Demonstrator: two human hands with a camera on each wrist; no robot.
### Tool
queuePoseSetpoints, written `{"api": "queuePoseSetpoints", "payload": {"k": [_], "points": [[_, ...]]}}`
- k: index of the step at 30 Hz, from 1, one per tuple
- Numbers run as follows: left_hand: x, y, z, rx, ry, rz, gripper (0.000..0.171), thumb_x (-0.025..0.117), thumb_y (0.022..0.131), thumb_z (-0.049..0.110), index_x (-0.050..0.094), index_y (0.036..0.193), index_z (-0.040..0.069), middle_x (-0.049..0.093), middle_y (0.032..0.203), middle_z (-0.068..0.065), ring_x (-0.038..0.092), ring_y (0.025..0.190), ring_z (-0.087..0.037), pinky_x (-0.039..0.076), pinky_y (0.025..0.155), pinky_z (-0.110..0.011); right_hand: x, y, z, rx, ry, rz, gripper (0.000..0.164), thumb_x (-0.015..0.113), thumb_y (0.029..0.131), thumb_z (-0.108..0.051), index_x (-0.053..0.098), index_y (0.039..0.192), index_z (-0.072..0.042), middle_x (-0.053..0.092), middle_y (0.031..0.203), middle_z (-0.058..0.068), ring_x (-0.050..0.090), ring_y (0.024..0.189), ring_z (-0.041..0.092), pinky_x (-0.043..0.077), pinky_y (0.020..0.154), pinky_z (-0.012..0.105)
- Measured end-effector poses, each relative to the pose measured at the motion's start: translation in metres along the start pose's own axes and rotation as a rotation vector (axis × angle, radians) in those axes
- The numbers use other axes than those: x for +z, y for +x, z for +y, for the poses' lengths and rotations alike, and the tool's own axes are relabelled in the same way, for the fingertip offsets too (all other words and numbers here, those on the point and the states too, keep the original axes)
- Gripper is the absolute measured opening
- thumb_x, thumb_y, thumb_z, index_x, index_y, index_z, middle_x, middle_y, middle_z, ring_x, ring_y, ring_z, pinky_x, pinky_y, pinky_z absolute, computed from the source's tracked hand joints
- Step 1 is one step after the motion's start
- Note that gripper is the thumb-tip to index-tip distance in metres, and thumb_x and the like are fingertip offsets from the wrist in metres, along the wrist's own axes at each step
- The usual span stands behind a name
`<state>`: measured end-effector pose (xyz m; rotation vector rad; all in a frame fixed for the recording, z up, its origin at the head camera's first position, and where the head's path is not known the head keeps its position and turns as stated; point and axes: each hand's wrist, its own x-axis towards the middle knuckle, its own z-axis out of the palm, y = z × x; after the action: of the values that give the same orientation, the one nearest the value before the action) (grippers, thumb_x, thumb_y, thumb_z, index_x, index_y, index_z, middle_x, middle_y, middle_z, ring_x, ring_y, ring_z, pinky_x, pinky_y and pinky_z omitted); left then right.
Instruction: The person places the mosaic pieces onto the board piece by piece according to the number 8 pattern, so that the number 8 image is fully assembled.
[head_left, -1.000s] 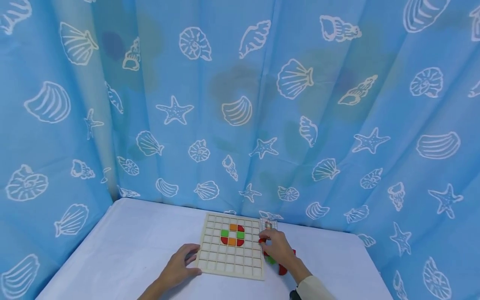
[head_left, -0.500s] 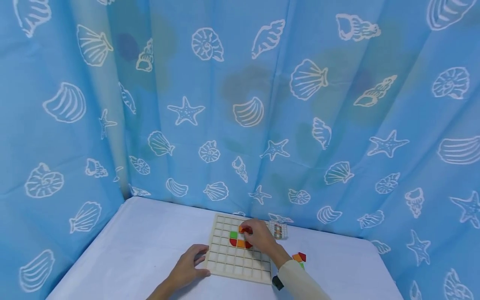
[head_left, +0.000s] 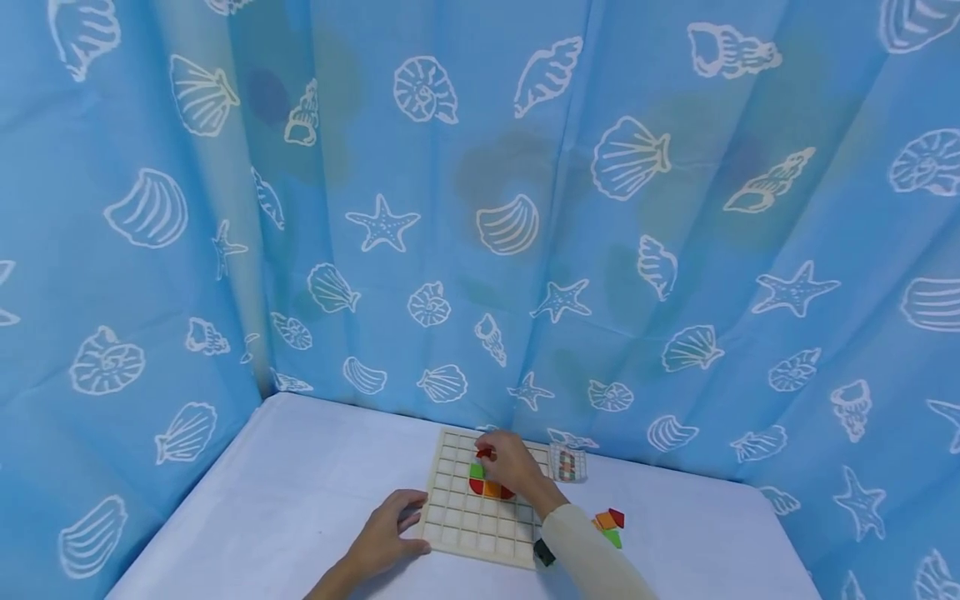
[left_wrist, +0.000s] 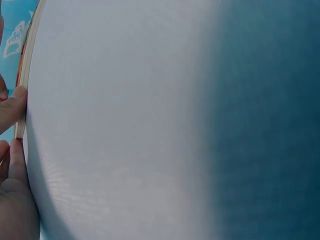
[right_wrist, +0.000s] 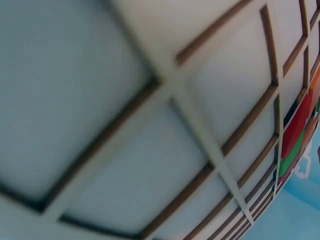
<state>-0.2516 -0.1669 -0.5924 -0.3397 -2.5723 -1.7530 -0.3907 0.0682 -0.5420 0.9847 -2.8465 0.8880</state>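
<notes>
A pale wooden grid board (head_left: 465, 517) lies on the white-covered table. My right hand (head_left: 513, 462) is over its upper part, pinching a small red tile (head_left: 484, 453) just above a green tile (head_left: 477, 471) in the grid. Below the green one sit a red tile (head_left: 477, 486) and an orange tile (head_left: 492, 489); my right hand hides part of the pattern. Red and green tiles also show at the edge of the right wrist view. My left hand (head_left: 382, 533) rests at the board's left side, thumb and fingertips (left_wrist: 19, 95) against its edge.
Right of the board lie loose tiles, among them an orange one (head_left: 606, 521) and a green one (head_left: 613, 537). A small card with a printed grid pattern (head_left: 568, 464) is at the board's upper right. A blue shell-print curtain (head_left: 480, 250) hangs behind the table.
My right hand has carried the red tile leftward from beside the board to the upper left of the tile pattern. My left hand has stayed at the board's edge, while the head view has shifted.
</notes>
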Motion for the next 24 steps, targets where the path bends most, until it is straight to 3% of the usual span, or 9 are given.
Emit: {"api": "queuePoseSetpoints", "payload": {"k": [12,18,24], "points": [[0.002,-0.001,-0.001,-0.008,-0.014,0.01,0.075,0.088,0.066,0.006,0.052,0.131,-0.003,0.051,0.131,-0.015,0.049,0.126,-0.036,0.048,0.102,-0.019,0.015,0.007,0.005,-0.063,-0.049,0.018,0.022,0.068,0.089,-0.004,0.071,0.11,-0.007,0.068,0.108,0.004,0.061,0.101,0.019,0.059,0.089,0.036],[0.002,-0.001,0.0,-0.017,0.002,0.018,0.076,0.088,0.065,0.006,0.052,0.13,-0.003,0.052,0.13,-0.014,0.05,0.125,-0.036,0.049,0.101,-0.02,0.012,0.003,0.003,-0.087,-0.01,0.061,0.021,0.068,0.089,-0.002,0.071,0.11,-0.004,0.069,0.108,0.008,0.063,0.099,0.021,0.061,0.085,0.037],[0.001,-0.001,0.002,-0.014,0.014,0.021,0.075,0.088,0.065,0.006,0.052,0.13,-0.003,0.052,0.129,-0.014,0.05,0.125,-0.035,0.049,0.102,-0.02,0.011,0.003,0.001,-0.128,-0.029,0.019,0.022,0.064,0.09,0.003,0.073,0.108,-0.005,0.07,0.105,0.005,0.064,0.098,0.02,0.061,0.087,0.035]]}}
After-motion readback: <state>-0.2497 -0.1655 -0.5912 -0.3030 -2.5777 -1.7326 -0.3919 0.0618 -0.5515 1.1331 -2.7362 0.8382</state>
